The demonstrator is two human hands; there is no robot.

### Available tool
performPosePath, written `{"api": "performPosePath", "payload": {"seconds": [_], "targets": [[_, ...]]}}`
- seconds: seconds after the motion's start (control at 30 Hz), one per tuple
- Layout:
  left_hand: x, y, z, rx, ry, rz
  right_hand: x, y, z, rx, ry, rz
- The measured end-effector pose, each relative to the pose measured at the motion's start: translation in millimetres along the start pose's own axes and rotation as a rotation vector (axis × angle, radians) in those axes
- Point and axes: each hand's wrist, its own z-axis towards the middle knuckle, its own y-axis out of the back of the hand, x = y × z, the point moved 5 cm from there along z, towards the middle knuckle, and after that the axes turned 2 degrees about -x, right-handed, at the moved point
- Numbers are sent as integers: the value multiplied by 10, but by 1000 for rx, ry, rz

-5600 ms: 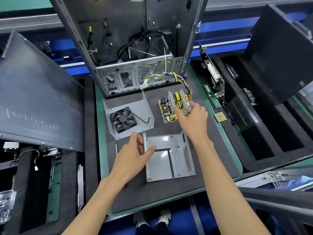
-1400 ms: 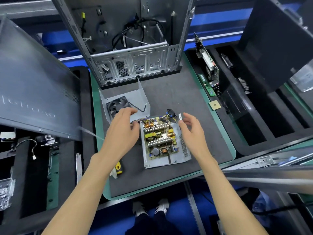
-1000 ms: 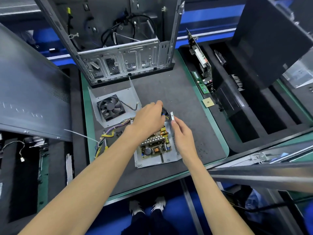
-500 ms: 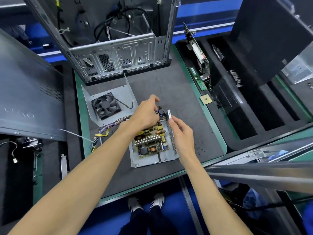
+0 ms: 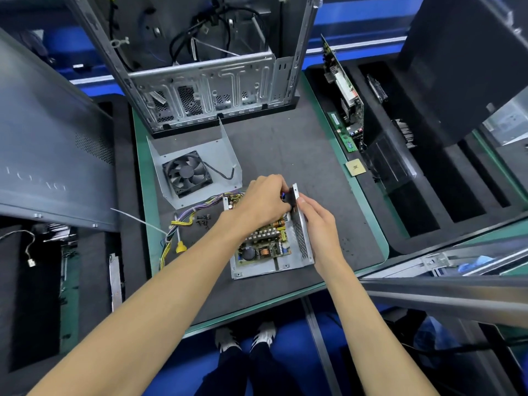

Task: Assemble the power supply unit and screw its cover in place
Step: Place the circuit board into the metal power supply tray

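A person stands over a dark work mat (image 5: 285, 155) with a power supply partly put together. At far left a grey side panel (image 5: 51, 144) leans over a parts tray, and behind the mat rises the bare computer case (image 5: 205, 81). On the left half of the mat lies the fan cover (image 5: 194, 170), a bent metal plate with its black fan fitted, well apart from the base and not yet mounted. Just below it a bundle of coloured wires (image 5: 183, 221) trails from the unit past a yellow-handled screwdriver (image 5: 180, 244), with a small cluster of loose dark screws (image 5: 203, 220) beside them, none yet driven. Further right, the left hand (image 5: 264, 201) is curled over the far end of the metal base (image 5: 265, 270), its fingers grasping a small black part at the housing's far corner; what exactly that part is cannot be made out. The circuit board (image 5: 264, 244) already sits inside the base. The right hand (image 5: 317, 221) grips the perforated side wall of the base, thumb near the top edge, apparently steadying it. On the mat's right edge rest a small square chip (image 5: 355, 168) and a green memory stick (image 5: 341, 130), with an expansion card (image 5: 343, 81) standing upright in the foam tray beyond. By the look of it the work is near its middle: board seated, a fitting being pressed home, with the fan cover to be placed and all the screws to be driven.
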Motion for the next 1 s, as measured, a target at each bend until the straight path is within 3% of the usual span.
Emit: {"api": "performPosePath", "payload": {"seconds": [0.2, 0.37, 0.73, 1.0], "targets": [[-20, -18, -69, 40, -48, 27, -11, -53, 11, -18, -24, 17], [-10, -86, -110, -28, -72, 121, 3, -63, -4, -6, -7, -19], [72, -61, -148, -89, -17, -106, -1, -44, -8, 20, -42, -5], [46, -115, -142, -108, -57, -21, -17, -57, -7, 11, -48, 12]]}}
